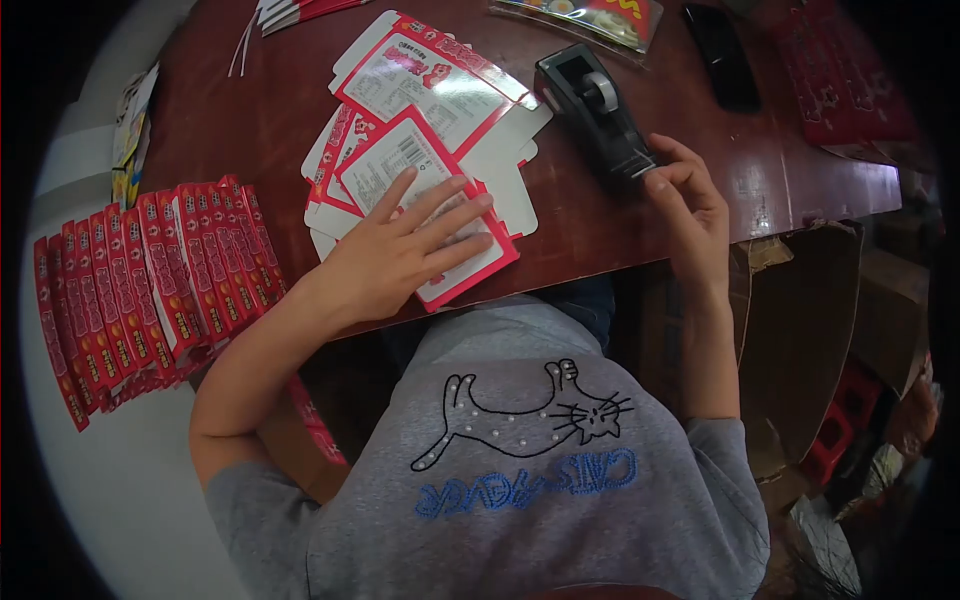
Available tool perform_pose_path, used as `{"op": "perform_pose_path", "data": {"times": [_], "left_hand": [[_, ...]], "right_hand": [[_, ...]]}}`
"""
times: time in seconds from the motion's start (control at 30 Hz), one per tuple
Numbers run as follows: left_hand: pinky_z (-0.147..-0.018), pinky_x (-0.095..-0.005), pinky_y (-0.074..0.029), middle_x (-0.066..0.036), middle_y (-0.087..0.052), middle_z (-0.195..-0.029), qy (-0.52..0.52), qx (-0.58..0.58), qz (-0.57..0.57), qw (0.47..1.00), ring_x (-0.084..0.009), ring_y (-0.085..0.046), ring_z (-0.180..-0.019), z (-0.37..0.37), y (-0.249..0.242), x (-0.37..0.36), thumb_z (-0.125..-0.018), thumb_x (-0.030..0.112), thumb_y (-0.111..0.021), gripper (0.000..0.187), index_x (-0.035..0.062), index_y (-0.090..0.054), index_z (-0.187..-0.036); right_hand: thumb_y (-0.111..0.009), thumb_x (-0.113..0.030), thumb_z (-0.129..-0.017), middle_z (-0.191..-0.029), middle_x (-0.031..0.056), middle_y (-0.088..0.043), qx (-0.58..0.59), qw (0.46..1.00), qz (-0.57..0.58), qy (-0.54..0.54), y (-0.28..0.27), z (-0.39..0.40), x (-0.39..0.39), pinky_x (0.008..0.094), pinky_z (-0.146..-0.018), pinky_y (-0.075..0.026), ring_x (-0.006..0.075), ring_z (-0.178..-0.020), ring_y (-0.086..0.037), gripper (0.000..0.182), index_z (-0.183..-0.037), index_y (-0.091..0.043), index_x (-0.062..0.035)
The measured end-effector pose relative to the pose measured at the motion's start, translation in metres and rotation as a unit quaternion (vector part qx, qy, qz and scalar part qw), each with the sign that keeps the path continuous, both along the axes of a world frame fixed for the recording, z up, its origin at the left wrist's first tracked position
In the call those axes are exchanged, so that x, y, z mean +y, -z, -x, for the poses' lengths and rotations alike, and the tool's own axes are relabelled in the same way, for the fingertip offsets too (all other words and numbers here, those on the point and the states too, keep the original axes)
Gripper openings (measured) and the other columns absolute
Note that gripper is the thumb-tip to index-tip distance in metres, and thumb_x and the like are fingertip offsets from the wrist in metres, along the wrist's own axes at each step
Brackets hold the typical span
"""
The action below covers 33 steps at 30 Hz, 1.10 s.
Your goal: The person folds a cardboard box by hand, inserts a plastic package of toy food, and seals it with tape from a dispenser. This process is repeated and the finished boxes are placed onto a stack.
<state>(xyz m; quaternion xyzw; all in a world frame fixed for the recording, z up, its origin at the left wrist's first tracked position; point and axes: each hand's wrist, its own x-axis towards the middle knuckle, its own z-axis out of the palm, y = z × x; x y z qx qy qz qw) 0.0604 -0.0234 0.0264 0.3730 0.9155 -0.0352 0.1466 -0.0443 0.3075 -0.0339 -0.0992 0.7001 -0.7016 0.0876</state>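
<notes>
My left hand (390,250) lies flat with fingers spread on a red and white printed carton (410,165), near the table's front edge. Under that carton are flattened cartons (430,85) with white flaps sticking out. At the cutter end of a black tape dispenser (600,120), my right hand (690,200) is closed, thumb and forefinger pinching the end of the clear tape (640,170). A small roll of tape (600,92) sits in the dispenser.
Red boxes (160,275) stand in a packed row at the left. A black phone (720,57) and a clear-wrapped colourful packet (590,20) lie at the back. Red printed packaging (850,85) rests at the right, with an open cardboard box (800,330) below the table edge.
</notes>
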Motion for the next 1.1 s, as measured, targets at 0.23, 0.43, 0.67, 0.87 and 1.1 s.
{"op": "perform_pose_path", "data": {"times": [0.23,0.43,0.67,0.87,1.1], "left_hand": [[-0.123,-0.0623,-0.013,-0.006,-0.034,-0.163,0.019,-0.042,-0.103,0.994,-0.0339,-0.026,-0.152,0.036,0.021,0.028,-0.064,0.048,-0.085,0.09,0.0169,-0.053,-0.142],[-0.121,-0.0637,-0.015,-0.013,-0.033,-0.161,0.0,-0.003,-0.193,0.981,-0.0398,-0.028,-0.15,0.033,0.051,0.018,-0.069,0.061,-0.081,0.09,0.0173,-0.052,-0.143],[-0.118,-0.069,-0.017,-0.011,-0.034,-0.16,0.027,0.037,-0.266,0.963,-0.041,-0.03,-0.147,0.03,0.062,0.012,-0.067,0.06,-0.082,0.078,0.0374,-0.057,-0.137],[-0.116,-0.0712,-0.017,-0.009,-0.034,-0.161,0.024,0.018,-0.263,0.964,-0.0395,-0.03,-0.148,0.031,0.059,0.017,-0.062,0.053,-0.085,0.077,0.0404,-0.06,-0.134],[-0.108,-0.0717,-0.031,-0.014,-0.033,-0.157,-0.082,0.122,-0.297,0.943,-0.0465,-0.034,-0.139,0.005,-0.009,0.013,-0.061,0.045,-0.088,0.074,0.0324,-0.063,-0.13]], "right_hand": [[-0.071,-0.005,-0.091,-0.129,0.0115,-0.059,0.125,0.957,-0.236,0.114,0.023,-0.027,0.006,0.0251,-0.078,-0.051,0.0137,-0.101,-0.062,0.006,-0.095,-0.069,-0.0008],[-0.065,0.0,-0.094,-0.097,0.009,-0.069,0.017,0.988,-0.145,-0.042,-0.008,-0.057,-0.016,0.0273,-0.077,-0.054,0.0155,-0.087,-0.068,0.018,-0.111,-0.07,-0.0011],[-0.059,-0.001,-0.095,-0.085,0.0091,-0.068,-0.084,0.967,-0.134,-0.2,0.002,-0.069,-0.047,0.0314,-0.073,-0.055,0.0181,-0.079,-0.071,0.041,-0.134,-0.047,-0.0019],[-0.067,-0.011,-0.092,-0.076,0.0079,-0.067,-0.029,0.938,-0.302,-0.169,0.012,-0.068,-0.05,0.0375,-0.062,-0.052,0.0255,-0.066,-0.068,0.03,-0.114,-0.047,-0.0067],[-0.07,-0.018,-0.095,-0.114,0.0109,-0.068,0.102,0.98,-0.139,-0.101,0.013,-0.022,-0.077,0.0371,-0.089,-0.055,0.0219,-0.102,-0.069,0.037,-0.123,-0.051,-0.0049]]}}
